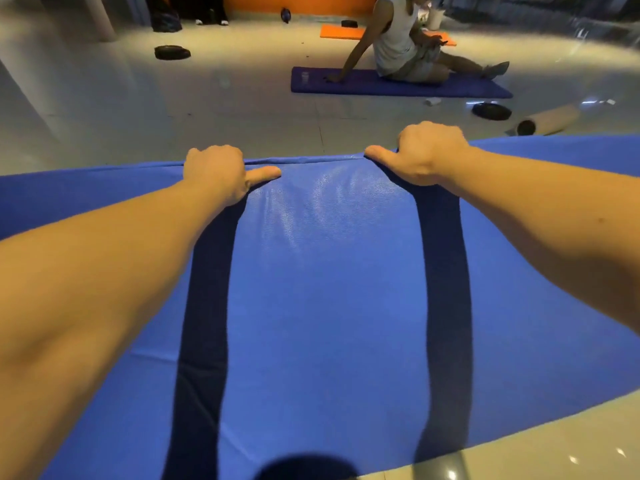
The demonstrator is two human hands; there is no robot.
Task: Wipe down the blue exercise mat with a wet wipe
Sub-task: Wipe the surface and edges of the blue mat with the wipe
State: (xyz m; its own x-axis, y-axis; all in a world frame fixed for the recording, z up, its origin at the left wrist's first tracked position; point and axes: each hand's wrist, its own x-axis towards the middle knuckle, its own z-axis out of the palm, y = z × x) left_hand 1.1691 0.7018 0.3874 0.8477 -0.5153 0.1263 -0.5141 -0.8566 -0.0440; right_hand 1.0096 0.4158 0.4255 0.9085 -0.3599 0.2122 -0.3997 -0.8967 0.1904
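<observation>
The blue exercise mat (322,299) lies spread on the floor and fills the lower part of the view. Its far edge runs across the middle. My left hand (221,173) grips that far edge, fingers curled over it and thumb lying flat on top. My right hand (426,152) grips the same edge further right, thumb stretched along the top. Both arms reach straight out over the mat. No wet wipe is in view.
Beyond the edge is pale tiled floor. A person (401,43) sits on a dark blue mat (381,86), an orange mat (341,32) behind. Black weight plates (172,52) (491,110) and a rolled beige mat (549,122) lie on the floor.
</observation>
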